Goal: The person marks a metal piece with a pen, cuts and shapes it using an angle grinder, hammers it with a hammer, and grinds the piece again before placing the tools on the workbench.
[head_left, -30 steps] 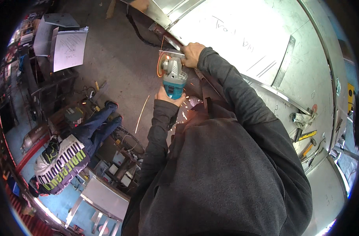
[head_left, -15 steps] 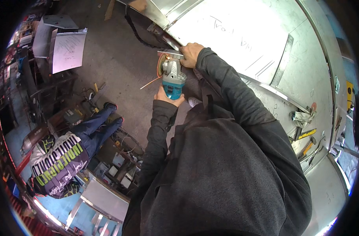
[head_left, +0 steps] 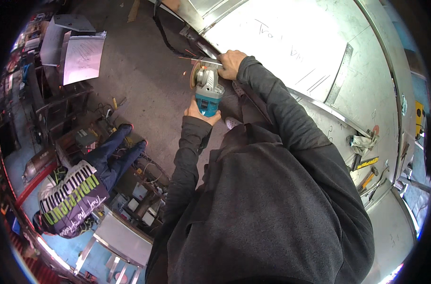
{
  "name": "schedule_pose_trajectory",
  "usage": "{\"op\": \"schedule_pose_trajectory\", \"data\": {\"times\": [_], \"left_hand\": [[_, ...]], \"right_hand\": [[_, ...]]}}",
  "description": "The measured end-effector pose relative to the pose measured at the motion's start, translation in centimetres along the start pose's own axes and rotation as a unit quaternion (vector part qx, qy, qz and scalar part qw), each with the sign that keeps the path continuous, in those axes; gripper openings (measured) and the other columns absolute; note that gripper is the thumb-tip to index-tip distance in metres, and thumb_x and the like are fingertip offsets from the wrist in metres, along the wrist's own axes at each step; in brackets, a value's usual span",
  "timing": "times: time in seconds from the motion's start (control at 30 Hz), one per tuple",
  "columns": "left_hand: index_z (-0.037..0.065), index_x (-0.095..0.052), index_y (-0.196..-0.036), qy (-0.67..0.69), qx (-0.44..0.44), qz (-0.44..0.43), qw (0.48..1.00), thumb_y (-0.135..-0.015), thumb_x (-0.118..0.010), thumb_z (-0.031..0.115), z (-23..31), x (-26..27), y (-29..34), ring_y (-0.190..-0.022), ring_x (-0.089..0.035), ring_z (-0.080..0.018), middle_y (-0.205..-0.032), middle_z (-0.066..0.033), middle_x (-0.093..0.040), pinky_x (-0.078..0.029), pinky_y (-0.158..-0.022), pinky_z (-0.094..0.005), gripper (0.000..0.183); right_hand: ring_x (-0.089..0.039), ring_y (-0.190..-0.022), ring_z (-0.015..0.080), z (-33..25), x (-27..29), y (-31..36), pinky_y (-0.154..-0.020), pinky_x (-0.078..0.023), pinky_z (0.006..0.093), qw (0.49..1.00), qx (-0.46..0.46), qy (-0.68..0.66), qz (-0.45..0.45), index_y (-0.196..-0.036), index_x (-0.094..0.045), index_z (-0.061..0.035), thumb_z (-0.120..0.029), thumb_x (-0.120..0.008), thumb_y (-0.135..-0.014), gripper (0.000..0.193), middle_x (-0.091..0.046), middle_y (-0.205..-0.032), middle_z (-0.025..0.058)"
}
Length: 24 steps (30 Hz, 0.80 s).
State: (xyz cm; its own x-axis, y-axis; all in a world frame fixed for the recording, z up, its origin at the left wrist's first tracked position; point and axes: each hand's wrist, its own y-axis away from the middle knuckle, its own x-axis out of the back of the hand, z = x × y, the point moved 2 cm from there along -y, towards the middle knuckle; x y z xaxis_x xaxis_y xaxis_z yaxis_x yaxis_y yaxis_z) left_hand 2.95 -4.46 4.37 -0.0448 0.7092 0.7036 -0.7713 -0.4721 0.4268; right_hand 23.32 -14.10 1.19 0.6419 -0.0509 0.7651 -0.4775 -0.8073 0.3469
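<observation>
"What was found around the work?"

"On the right, a metal worktop (head_left: 374, 90) was spread, with a flat metal bar (head_left: 339, 75) laid on it and a hammer (head_left: 368, 180) left nearer. At far left, bent sheet-metal panels (head_left: 84, 59) were placed; at near left, a co-worker (head_left: 73, 199) was seen, well apart."

"Was anything in the way?"

"The disc's far side was crossed by a thin metal strip (head_left: 209, 62); whether the two were touching could not be told. Its right end was pinched in the right hand (head_left: 231, 65), just beside the worktop's edge."

"And the angle grinder (head_left: 208, 92)?"

"It was held left of the worktop, above the floor (head_left: 144, 80), its body gripped by the left hand (head_left: 200, 113). Its long axis was run near to far, head pointed far, with the abrasive disc (head_left: 195, 75) faced left."
</observation>
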Motion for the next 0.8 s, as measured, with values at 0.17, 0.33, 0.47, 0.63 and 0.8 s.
{"op": "schedule_pose_trajectory", "data": {"times": [0.17, 0.33, 0.47, 0.63, 0.8], "left_hand": [[-0.001, -0.048, -0.115, 0.043, -0.056, 0.016, 0.997, -0.057, -0.08, 0.029, 1.1, 2.0, 3.8, -0.083, -0.065, -0.0367, -0.088, -0.0201, -0.065, -0.051, -0.077, -0.0445, 0.073], [0.0, -0.05, -0.111, 0.043, -0.015, -0.01, 0.999, -0.058, -0.079, 0.028, 1.4, 2.8, 8.0, -0.082, -0.065, -0.0376, -0.087, -0.0199, -0.065, -0.052, -0.075, -0.0433, 0.067], [0.0, -0.049, -0.111, 0.012, 0.01, 0.011, 1.0, -0.058, -0.08, 0.029, 1.3, 1.5, 7.9, -0.082, -0.065, -0.0384, -0.087, -0.0201, -0.065, -0.051, -0.075, -0.0438, 0.067], [0.001, -0.047, -0.116, 0.009, 0.002, 0.007, 1.0, -0.058, -0.079, 0.031, 1.7, 0.1, 6.3, -0.085, -0.063, -0.0397, -0.091, -0.0204, -0.064, -0.051, -0.077, -0.0454, 0.073], [0.002, -0.043, -0.122, -0.055, 0.015, -0.021, 0.998, -0.058, -0.078, 0.033, 1.9, -0.9, 5.1, -0.088, -0.062, -0.0405, -0.095, -0.0204, -0.063, -0.05, -0.079, -0.0465, 0.08]], "right_hand": [[-0.067, -0.073, 0.0358, -1.5, -0.1, 3.7, -0.067, -0.055, 0.0432, 0.998, -0.023, 0.035, 0.047, -0.1, -0.064, -0.0005, -0.034, -0.069, -0.072, 0.044, -0.067, -0.076, 0.0211], [-0.067, -0.07, 0.0346, -2.0, 0.2, 6.2, -0.062, -0.054, 0.0428, 0.995, -0.023, 0.046, 0.086, -0.108, -0.058, -0.0026, -0.028, -0.071, -0.073, 0.046, -0.066, -0.075, 0.0196], [-0.067, -0.07, 0.0346, 0.0, -0.4, 5.7, -0.064, -0.055, 0.0426, 0.991, -0.03, 0.087, 0.097, -0.11, -0.059, -0.0026, -0.029, -0.071, -0.072, 0.047, -0.066, -0.074, 0.0194], [-0.067, -0.077, 0.0343, 1.4, 0.0, 5.5, -0.073, -0.055, 0.0415, 0.997, -0.01, -0.002, 0.073, -0.11, -0.062, -0.0013, -0.025, -0.07, -0.069, 0.048, -0.067, -0.083, 0.0216], [-0.068, -0.079, 0.0341, 1.3, -0.1, 6.0, -0.075, -0.055, 0.0409, 0.998, -0.02, 0.0, 0.061, -0.111, -0.062, -0.0005, -0.022, -0.07, -0.067, 0.049, -0.067, -0.085, 0.0218]]}}
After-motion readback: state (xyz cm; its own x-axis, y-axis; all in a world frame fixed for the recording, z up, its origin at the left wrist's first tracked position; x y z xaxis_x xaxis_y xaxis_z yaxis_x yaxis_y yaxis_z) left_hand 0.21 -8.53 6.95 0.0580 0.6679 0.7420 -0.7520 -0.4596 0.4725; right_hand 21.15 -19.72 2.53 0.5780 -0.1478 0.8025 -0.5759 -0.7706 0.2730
